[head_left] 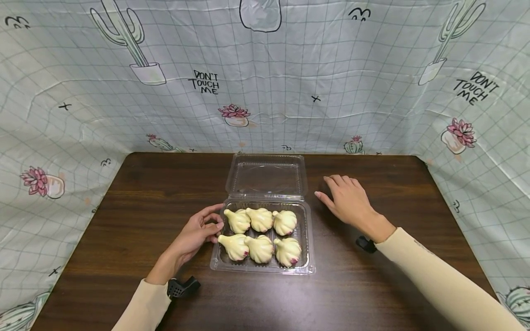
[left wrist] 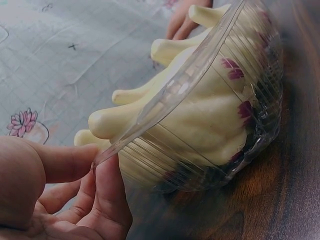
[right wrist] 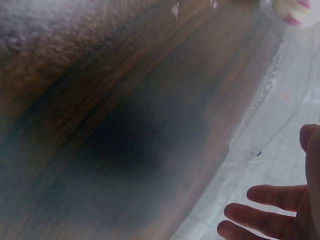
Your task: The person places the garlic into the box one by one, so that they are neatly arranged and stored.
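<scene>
A clear plastic clamshell container (head_left: 264,268) lies on the table with its lid (head_left: 267,177) folded back away from the person. Inside sit several garlic bulbs (head_left: 261,249) in two rows, pale cream with purple marks at the root ends. My left hand (head_left: 198,234) pinches the container's left rim between thumb and fingers; the left wrist view shows the rim (left wrist: 145,125) caught there, with garlic (left wrist: 200,115) behind the ribbed wall. To the right of the lid, my right hand (head_left: 349,198) is over the table, fingers extended, holding nothing and apart from the container.
The dark brown wooden table (head_left: 145,211) carries the container near its middle. A white curtain (head_left: 269,82) printed with cacti and a grid hangs behind the table and along both sides. Dark wrist cameras (head_left: 182,288) are strapped under each forearm.
</scene>
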Motion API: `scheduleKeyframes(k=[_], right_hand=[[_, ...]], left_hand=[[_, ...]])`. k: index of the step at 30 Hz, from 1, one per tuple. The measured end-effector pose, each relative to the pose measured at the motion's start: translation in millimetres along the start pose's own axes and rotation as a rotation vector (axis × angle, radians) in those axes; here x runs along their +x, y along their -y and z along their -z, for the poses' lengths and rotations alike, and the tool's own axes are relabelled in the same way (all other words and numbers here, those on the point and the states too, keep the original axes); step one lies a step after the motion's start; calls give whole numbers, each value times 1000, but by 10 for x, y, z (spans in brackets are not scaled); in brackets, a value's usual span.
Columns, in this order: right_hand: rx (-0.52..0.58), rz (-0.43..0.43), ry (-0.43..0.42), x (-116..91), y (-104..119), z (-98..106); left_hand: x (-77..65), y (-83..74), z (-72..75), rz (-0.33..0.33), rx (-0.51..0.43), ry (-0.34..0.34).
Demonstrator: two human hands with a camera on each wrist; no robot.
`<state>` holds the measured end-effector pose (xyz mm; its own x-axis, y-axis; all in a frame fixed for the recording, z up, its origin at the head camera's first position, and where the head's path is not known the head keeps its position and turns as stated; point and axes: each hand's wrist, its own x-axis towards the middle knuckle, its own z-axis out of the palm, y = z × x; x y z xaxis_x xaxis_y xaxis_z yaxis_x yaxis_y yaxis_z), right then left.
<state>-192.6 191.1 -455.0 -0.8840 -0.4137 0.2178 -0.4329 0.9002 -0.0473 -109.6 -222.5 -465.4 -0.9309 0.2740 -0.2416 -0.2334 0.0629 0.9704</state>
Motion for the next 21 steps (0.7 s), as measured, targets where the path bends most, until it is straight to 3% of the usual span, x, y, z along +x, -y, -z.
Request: scheduleKeyframes(k=[8,21], right_hand=[[54,-41,68,120,25,-73],[96,-44,78,207,101,-130]], left_hand=[[-1,3,-8,-3,-3,-3],[54,-1,-76,-18,-20,-1]])
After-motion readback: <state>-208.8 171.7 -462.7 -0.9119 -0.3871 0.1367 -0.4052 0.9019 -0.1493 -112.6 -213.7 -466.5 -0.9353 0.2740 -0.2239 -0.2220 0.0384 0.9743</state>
